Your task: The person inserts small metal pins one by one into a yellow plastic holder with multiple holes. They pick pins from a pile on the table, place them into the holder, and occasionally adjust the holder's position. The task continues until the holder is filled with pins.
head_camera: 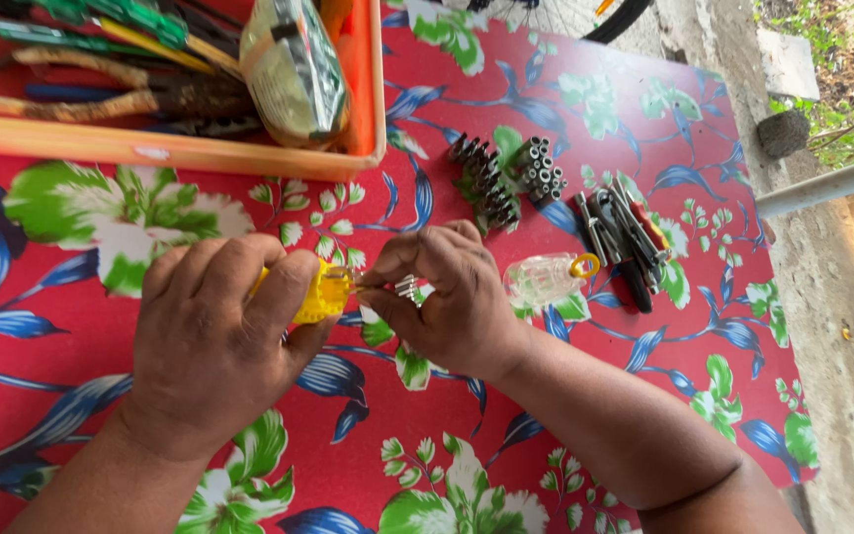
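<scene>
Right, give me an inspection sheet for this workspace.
Surface: red floral tablecloth, flat.
Job's things: yellow screwdriver handle; small metal bit.
Clutter: orange tray of pliers and tools; rows of bits; sockets; clear case with a yellow ring; loose metal tools.
Hands: left hand grips the handle; right hand pinches the bit.
Cables: nothing seen.
Surroundings: concrete ledge, bicycle wheel, grass.

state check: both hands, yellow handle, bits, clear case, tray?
left hand: closed around the yellow screwdriver handle, held above the cloth
right hand: pinching small metal bits at the handle's tip
clear plastic case: lying on its side on the floral tablecloth, apart from both hands
socket set: loose, clustered on the cloth
orange tray: full of tools
</scene>
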